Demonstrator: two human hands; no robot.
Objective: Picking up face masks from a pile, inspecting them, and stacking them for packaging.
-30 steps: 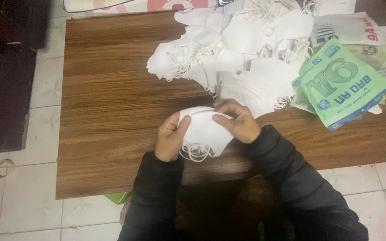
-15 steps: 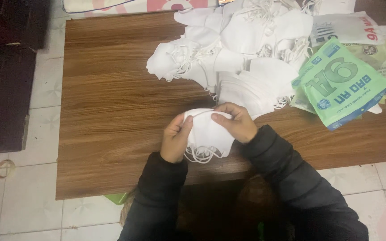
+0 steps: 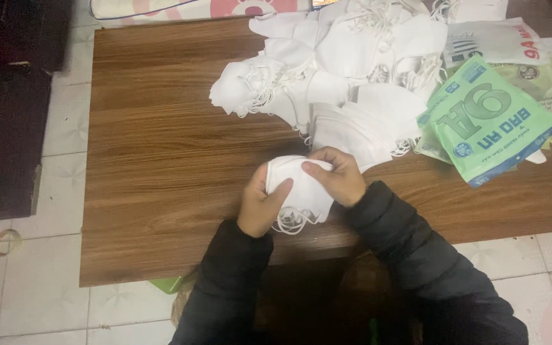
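The desk (image 3: 161,128), a wide brown wood-grain top, fills most of the head view and sits over pale floor tiles; both hands work just above its near edge, with bare wood stretching away to the left of the left hand. Beyond the hands, toward the far edge and a little to the right, lies the pile (image 3: 340,57) of loose white masks, its nearest pieces just past the right hand's knuckles. Further right of the right hand lies a fan of green packets (image 3: 490,121), overlapping one another and touching the pile's right side. Between the two hands is the mask (image 3: 298,185), a single white folded piece held up off the wood, so it lies directly at both hands rather than off to either side. Its long axis runs roughly from the upper left to the lower right, slanting down toward the person, and its thin ear loops dangle in a tangle below its lower edge. The left hand (image 3: 260,204) is closed on the mask's left side, thumb laid across the front. The right hand (image 3: 337,176) grips the upper right edge, fingers curled over the top and pinching the fold. Neither hand is clearly nearer; both are touching it.
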